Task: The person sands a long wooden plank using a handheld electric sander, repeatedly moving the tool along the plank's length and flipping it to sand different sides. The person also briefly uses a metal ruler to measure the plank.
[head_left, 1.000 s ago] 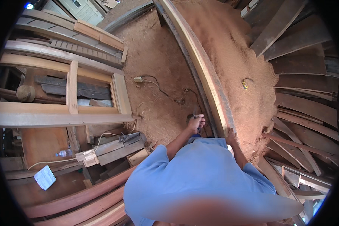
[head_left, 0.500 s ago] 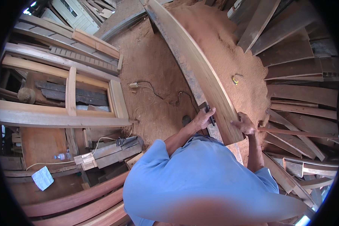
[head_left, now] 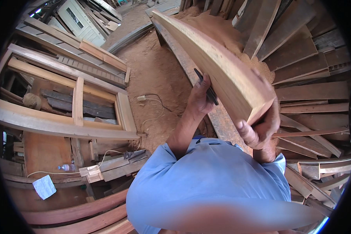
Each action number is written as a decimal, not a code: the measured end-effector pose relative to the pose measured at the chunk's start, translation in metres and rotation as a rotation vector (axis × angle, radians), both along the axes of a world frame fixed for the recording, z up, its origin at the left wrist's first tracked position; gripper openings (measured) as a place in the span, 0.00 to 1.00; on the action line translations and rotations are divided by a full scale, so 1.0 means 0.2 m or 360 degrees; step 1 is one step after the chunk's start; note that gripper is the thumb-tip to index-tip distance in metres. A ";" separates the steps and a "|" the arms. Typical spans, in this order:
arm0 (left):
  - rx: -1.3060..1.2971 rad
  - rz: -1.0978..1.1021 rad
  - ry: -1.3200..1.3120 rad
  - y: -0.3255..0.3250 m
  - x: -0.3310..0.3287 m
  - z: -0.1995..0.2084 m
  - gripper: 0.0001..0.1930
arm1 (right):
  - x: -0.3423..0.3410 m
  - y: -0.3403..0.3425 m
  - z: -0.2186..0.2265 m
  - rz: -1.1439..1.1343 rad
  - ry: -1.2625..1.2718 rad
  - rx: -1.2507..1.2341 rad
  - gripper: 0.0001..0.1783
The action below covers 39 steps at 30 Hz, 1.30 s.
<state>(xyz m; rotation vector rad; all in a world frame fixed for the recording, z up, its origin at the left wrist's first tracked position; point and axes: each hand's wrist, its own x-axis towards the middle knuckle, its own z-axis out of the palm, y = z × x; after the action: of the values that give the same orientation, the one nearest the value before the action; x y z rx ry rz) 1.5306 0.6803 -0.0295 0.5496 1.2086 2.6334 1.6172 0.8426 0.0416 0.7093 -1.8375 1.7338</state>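
Right hand (head_left: 261,126) clenched under near end of long wooden plank (head_left: 218,62), bearing weight; left hand (head_left: 201,95) steadies side, pinching dark pencil (head_left: 206,87).

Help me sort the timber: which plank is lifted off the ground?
The long pale plank held by both hands, left hand and right hand; other boards lie stacked.

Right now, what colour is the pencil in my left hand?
Dark, near black pencil, best seen in the head view.
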 end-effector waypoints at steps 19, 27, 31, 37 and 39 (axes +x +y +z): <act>-0.1535 0.1366 -0.0221 -0.97 -0.01 -0.07 0.08 | -0.10 -0.27 0.48 -0.0284 0.0442 -0.0327 0.56; -0.0081 0.1887 0.0436 -1.21 -0.23 0.01 0.09 | -0.20 -0.15 0.35 -0.0244 0.0668 0.0014 0.57; -0.0284 0.1754 0.0509 -1.04 -0.34 0.10 0.09 | -0.20 -0.18 0.31 -0.0112 0.0658 -0.0011 0.57; -0.0588 0.1695 0.0613 -0.86 -0.65 0.15 0.08 | -0.19 -0.20 0.28 0.0018 0.0748 0.0025 0.59; -0.0660 0.1617 0.0605 -0.70 -0.70 0.21 0.07 | -0.19 -0.20 0.28 0.0007 0.0758 0.0046 0.60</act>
<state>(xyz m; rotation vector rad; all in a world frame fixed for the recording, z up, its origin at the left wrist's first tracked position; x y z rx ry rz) 1.3908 0.5397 0.0118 0.4265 2.6421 2.8750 1.5783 0.8026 0.0971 1.0353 -1.5307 1.3887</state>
